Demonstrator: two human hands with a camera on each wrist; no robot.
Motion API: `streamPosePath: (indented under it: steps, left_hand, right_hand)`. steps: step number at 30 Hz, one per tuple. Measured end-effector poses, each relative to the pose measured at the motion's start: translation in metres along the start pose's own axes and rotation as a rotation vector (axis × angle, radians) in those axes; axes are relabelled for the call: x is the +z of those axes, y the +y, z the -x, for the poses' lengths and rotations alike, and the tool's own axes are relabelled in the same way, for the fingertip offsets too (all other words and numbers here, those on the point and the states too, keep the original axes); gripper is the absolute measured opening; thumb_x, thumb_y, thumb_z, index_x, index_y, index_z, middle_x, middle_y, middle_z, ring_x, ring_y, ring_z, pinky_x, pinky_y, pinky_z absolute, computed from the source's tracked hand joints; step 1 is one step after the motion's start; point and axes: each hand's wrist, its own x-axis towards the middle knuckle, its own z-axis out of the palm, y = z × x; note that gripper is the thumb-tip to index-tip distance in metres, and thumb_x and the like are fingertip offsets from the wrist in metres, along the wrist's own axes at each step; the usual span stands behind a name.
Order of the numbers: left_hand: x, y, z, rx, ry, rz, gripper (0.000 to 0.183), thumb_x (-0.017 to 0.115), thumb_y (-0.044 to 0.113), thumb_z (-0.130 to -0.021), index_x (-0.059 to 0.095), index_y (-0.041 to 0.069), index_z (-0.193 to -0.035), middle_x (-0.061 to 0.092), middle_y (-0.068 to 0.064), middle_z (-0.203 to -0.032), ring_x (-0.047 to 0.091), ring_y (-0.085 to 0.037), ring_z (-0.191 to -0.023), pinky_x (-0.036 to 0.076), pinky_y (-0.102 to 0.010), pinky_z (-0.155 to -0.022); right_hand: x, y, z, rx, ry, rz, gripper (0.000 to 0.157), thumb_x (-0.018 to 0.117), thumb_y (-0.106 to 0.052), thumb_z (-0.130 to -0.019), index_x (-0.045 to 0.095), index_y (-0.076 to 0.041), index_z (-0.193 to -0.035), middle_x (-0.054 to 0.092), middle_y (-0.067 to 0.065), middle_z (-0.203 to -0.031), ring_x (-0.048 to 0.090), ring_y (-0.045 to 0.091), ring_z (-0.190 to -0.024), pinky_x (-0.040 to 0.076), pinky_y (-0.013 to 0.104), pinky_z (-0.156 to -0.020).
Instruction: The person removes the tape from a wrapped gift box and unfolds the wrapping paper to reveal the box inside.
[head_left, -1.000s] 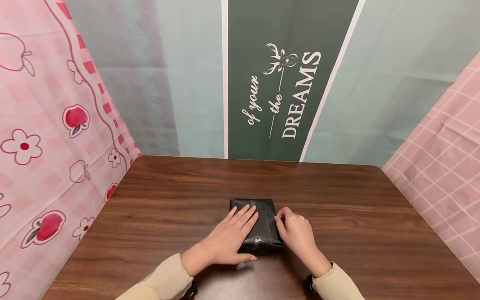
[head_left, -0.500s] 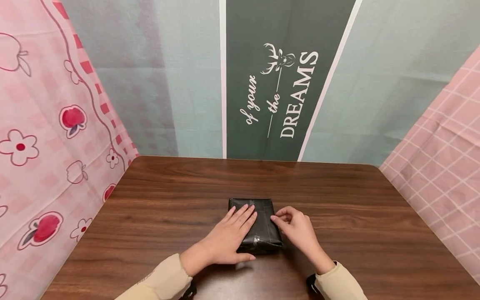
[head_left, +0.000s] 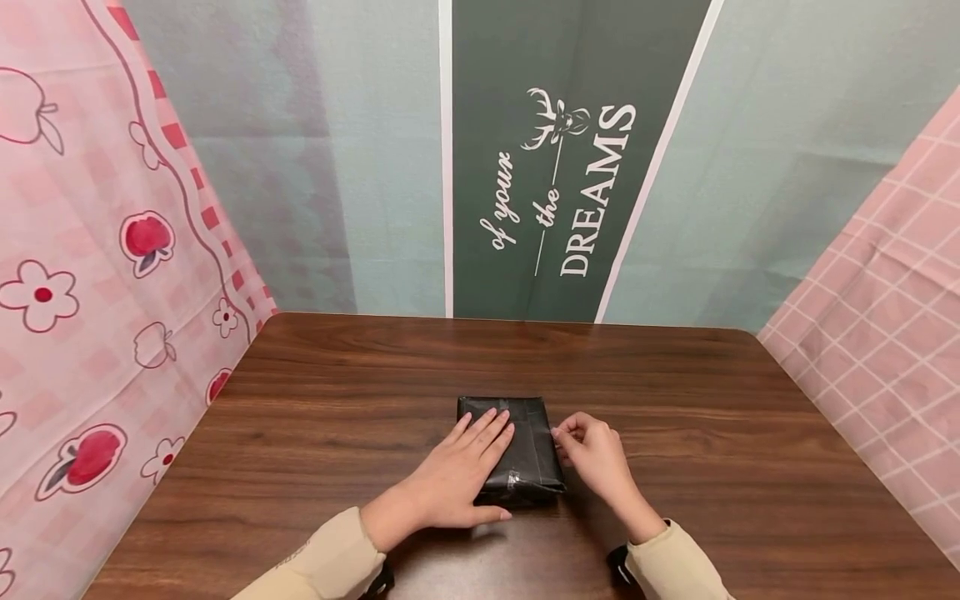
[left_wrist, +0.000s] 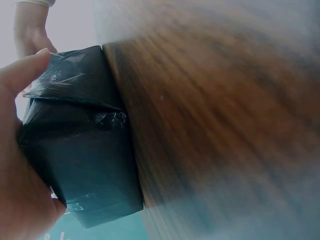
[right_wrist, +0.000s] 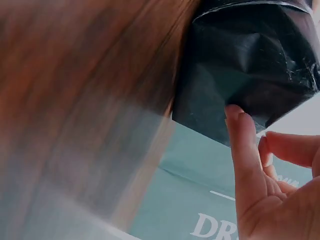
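A package wrapped in black plastic, with clear tape across it, lies flat on the wooden table. My left hand rests on its top, fingers spread and straight, thumb along the near side. At the package's right edge, my right hand brings thumb and index fingertip together. Up close in the right wrist view, a glint of clear tape shows right by these pinching fingertips, and another finger of the right hand touches the package's side. A folded flap on the wrapping's end appears in the left wrist view.
The dark wood table extends around the package on all sides. Behind it hangs a green curtain with white lettering. Pink patterned cloth hangs along the left, and pink checked cloth along the right.
My right hand's thumb and fingertips have moved from the package's upper right edge slightly out to the right. The left hand and the package have stayed in place.
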Motion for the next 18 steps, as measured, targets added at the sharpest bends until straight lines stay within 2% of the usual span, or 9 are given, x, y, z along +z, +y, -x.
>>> streamPosePath:
  steps: [3, 7, 11, 18]
  left_hand:
    - [0.001, -0.001, 0.001, 0.003, 0.003, 0.0, 0.095, 0.053, 0.064, -0.084, 0.023, 0.002, -0.149, 0.015, -0.015, -0.156, 0.01, -0.026, -0.143, 0.014, -0.045, -0.113]
    - [0.001, -0.001, 0.0, 0.006, 0.005, -0.001, 0.095, 0.054, 0.064, -0.084, 0.023, 0.002, -0.149, 0.015, -0.015, -0.156, 0.01, -0.026, -0.143, 0.014, -0.046, -0.113]
    - [0.0, -0.001, 0.0, 0.003, 0.004, 0.003, 0.095, 0.054, 0.064, -0.084, 0.023, 0.002, -0.149, 0.014, -0.015, -0.156, 0.01, -0.026, -0.143, 0.014, -0.046, -0.113]
    - [-0.001, 0.0, 0.0, -0.003, -0.005, 0.02, 0.095, 0.054, 0.063, -0.084, 0.022, 0.002, -0.15, 0.013, -0.014, -0.156, 0.009, -0.027, -0.144, 0.013, -0.046, -0.113]
  right_hand:
    - [-0.001, 0.003, -0.003, 0.097, -0.042, -0.193, 0.009, 0.059, 0.004, -0.088, 0.058, 0.009, -0.08, 0.068, 0.015, -0.074, 0.066, 0.018, -0.061, 0.056, 0.035, -0.058]
    - [-0.005, 0.01, -0.005, 0.194, -0.095, -0.379, 0.009, 0.053, 0.006, -0.091, 0.055, 0.014, -0.088, 0.067, 0.018, -0.08, 0.065, 0.015, -0.064, 0.056, 0.034, -0.062]
    - [-0.008, 0.016, -0.006, 0.248, -0.156, -0.473, 0.011, 0.051, 0.004, -0.092, 0.053, 0.015, -0.094, 0.067, 0.015, -0.081, 0.066, 0.013, -0.067, 0.055, 0.028, -0.063]
    - [-0.011, 0.021, -0.006, 0.299, -0.213, -0.572, 0.012, 0.051, 0.001, -0.093, 0.054, 0.012, -0.095, 0.067, 0.009, -0.081, 0.066, 0.012, -0.071, 0.055, 0.027, -0.065]
